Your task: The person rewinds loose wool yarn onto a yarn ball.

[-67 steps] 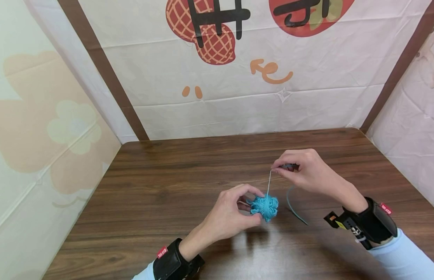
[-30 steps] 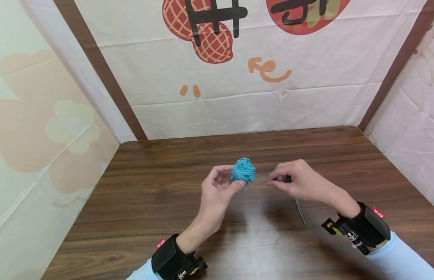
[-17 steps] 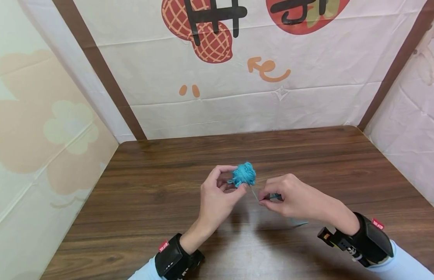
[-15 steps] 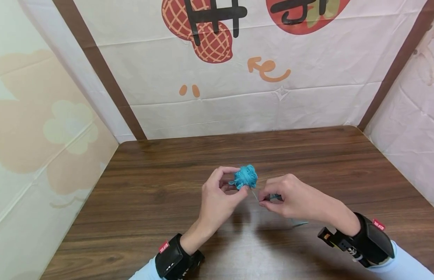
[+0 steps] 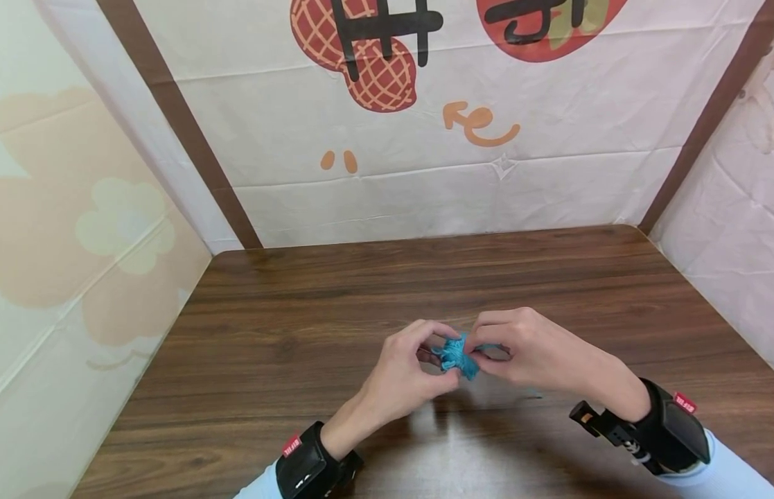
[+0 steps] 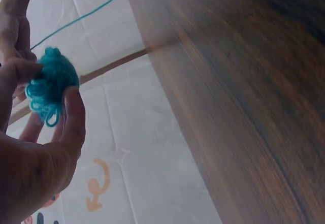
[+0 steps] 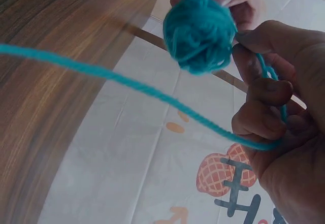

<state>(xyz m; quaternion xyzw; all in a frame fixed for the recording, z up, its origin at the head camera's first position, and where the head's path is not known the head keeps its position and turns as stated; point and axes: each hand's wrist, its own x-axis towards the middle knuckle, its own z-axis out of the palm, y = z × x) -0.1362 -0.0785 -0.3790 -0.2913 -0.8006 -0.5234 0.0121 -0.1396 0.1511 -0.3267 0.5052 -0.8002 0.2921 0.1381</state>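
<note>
A small turquoise ball of yarn point(image 5: 454, 355) is above the table, with loose loops sticking out at one end. My left hand point(image 5: 407, 371) pinches it between thumb and fingers. Right up against the ball, my right hand point(image 5: 530, 350) pinches the yarn strand point(image 7: 147, 89) between thumb and index finger. In the right wrist view the strand passes through the curled lower fingers point(image 7: 261, 117) and trails away to the left. The left wrist view shows the ball's loops point(image 6: 51, 115) beside the left fingertips.
The brown wood-grain table point(image 5: 312, 298) lies beneath both hands. Behind it hangs a white printed cloth point(image 5: 393, 201), with a flowered cloth point(image 5: 112, 277) at the left. Each wrist wears a black camera strap point(image 5: 670, 423).
The left hand first lifted the ball and turned it, then brought it down and rightward to meet the right hand. The strand between them has shortened; the right hand stays pinched on it.
</note>
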